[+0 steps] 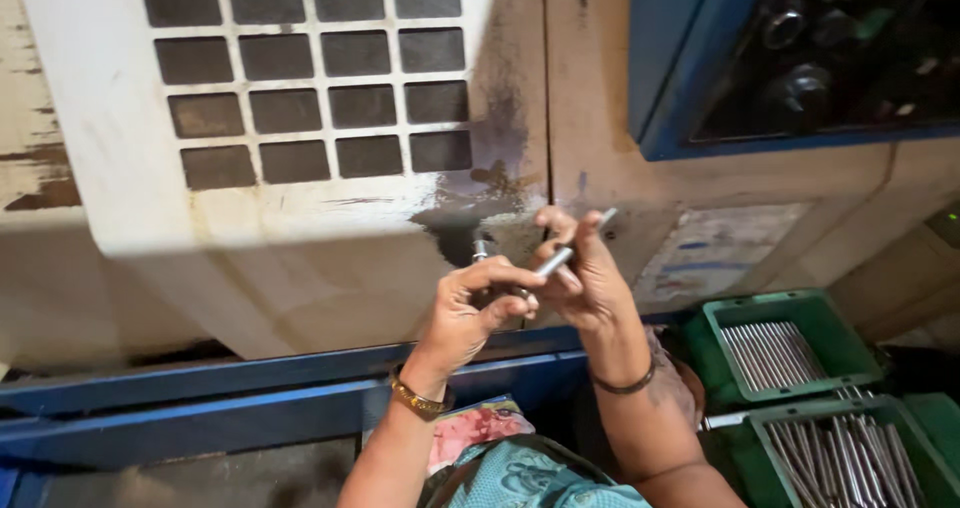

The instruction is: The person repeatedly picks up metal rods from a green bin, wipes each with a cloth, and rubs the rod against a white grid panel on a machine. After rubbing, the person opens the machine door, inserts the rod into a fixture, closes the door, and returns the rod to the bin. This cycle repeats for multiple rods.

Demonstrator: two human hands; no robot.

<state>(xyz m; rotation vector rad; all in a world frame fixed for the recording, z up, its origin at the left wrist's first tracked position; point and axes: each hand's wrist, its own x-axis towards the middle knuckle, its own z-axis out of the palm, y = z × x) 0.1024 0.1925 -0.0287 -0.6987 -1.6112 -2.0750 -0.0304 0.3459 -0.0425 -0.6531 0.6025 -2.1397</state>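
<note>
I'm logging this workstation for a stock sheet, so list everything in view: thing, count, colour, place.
Metal rod: one, silvery, held in both hands.
Small gauge-like piece: one, dark, above left hand.
Machine housing: one, cream, stained, with grid of dark vent squares.
Blue-framed window: one, upper right.
Green trays: at least two, lower right, holding many silvery rods.
Blue rail: lower left.
Left hand: gold bracelet.
Right hand: dark bangle.

A smooth, shiny metal rod [568, 252]; more bright metal rods [770, 354] in glossy green plastic trays [722, 320]; matt painted metal machine panel [330, 228], worn and stained
</note>
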